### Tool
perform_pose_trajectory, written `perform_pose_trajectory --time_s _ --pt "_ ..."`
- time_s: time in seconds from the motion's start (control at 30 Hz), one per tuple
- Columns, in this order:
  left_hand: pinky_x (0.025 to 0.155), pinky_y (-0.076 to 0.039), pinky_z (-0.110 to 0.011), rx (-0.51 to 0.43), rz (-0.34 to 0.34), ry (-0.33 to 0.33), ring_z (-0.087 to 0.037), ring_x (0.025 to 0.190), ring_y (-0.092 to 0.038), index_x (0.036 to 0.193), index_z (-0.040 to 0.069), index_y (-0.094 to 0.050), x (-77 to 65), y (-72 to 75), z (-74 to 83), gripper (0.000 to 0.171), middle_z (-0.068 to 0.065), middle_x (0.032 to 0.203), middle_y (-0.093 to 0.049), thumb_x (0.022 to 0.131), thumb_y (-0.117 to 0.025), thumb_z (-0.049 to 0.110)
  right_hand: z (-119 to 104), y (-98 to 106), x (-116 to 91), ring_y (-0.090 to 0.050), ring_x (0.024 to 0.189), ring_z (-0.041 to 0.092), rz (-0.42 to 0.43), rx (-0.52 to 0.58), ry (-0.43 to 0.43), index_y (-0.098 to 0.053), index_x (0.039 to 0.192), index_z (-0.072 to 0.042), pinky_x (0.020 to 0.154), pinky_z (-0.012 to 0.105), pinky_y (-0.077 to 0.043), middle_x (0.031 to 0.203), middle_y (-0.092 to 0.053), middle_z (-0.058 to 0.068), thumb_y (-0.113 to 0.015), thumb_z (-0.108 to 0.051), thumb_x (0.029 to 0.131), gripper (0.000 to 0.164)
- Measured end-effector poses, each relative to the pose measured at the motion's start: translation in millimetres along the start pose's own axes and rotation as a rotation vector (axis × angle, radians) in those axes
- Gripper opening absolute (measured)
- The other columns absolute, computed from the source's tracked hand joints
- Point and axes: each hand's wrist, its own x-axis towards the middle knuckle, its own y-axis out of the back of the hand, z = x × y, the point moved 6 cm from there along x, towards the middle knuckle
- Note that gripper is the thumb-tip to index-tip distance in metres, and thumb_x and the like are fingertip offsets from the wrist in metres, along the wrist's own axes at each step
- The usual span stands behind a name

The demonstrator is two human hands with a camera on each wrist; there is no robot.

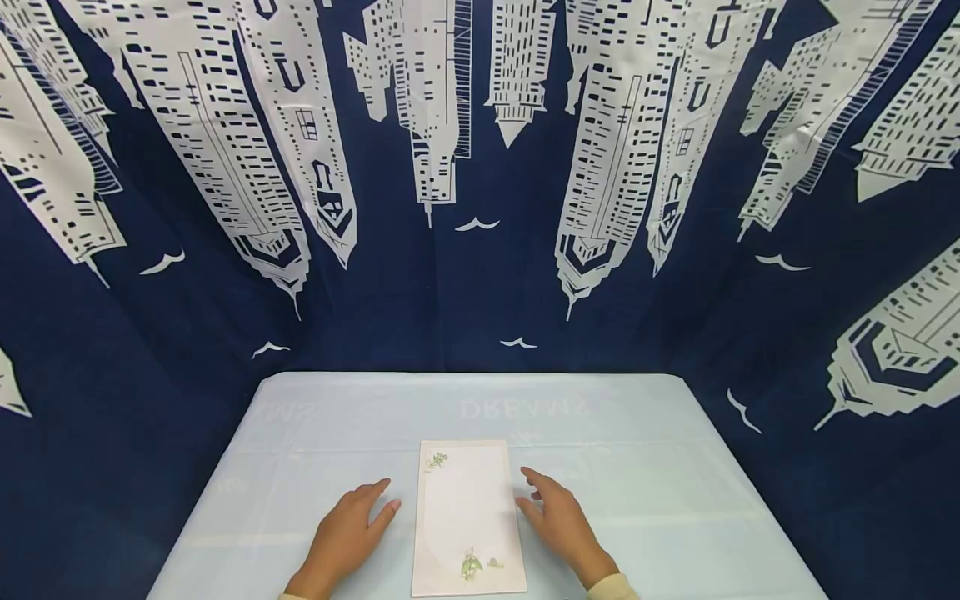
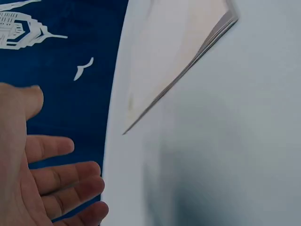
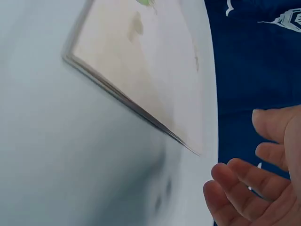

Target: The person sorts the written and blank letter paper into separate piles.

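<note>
A pad of pale cream paper (image 1: 468, 517) with small green plant drawings at two corners lies flat on the table. Its several sheets show as thin layered edges in both wrist views, where the paper stack (image 2: 174, 47) and its side (image 3: 127, 61) appear close up. On its left, my left hand (image 1: 347, 529) hovers apart from it, thumb and fingers spread and holding nothing. To its right is my right hand (image 1: 561, 521), also apart from the paper, its fingers loosely bent around nothing.
The table (image 1: 645, 467) has a pale cover with faint mirrored lettering near its far edge. Behind and beside it hangs a dark blue cloth (image 1: 450, 292) printed with white upside-down skyscrapers and birds.
</note>
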Motion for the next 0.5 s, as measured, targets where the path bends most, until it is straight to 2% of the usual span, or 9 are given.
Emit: perform_pose_trajectory --time_s 0.13,0.33,0.5 --pt "0.096 -0.048 -0.061 -0.059 0.004 0.072 -0.041 0.117 -0.062 0.13 0.005 -0.067 -6.6 -10.3 -3.3 0.047 -0.017 0.124 -0.069 0.1 -0.062 0.041 4.9 -11.6 -2.2 -0.071 0.088 0.023 0.005 0.028 -0.06 -0.065 0.126 0.002 0.077 0.042 -0.059 0.11 -0.072 0.015 -0.075 -0.015 0.091 0.041" --pt "0.086 -0.054 -0.059 -0.163 -0.012 0.112 -0.038 0.098 -0.071 0.125 -0.001 -0.068 -11.7 -29.6 3.3 0.042 -0.02 0.107 -0.074 0.099 -0.065 0.032 14.3 -26.7 -9.3 -0.072 0.084 0.027 0.018 0.058 -0.192 -0.067 0.12 0.004 0.073 0.043 -0.06 0.098 -0.073 0.014 -0.076 -0.013 0.088 0.037" --pt "0.078 -0.058 -0.055 -0.236 -0.017 0.131 -0.038 0.09 -0.073 0.124 -0.004 -0.067 -15.3 -44.0 10.5 0.042 -0.022 0.103 -0.074 0.096 -0.068 0.027 15.3 -32.8 -14.9 -0.071 0.081 0.023 0.034 0.085 -0.208 -0.067 0.118 0.004 0.072 0.041 -0.06 0.095 -0.073 0.012 -0.075 -0.011 0.088 0.034"
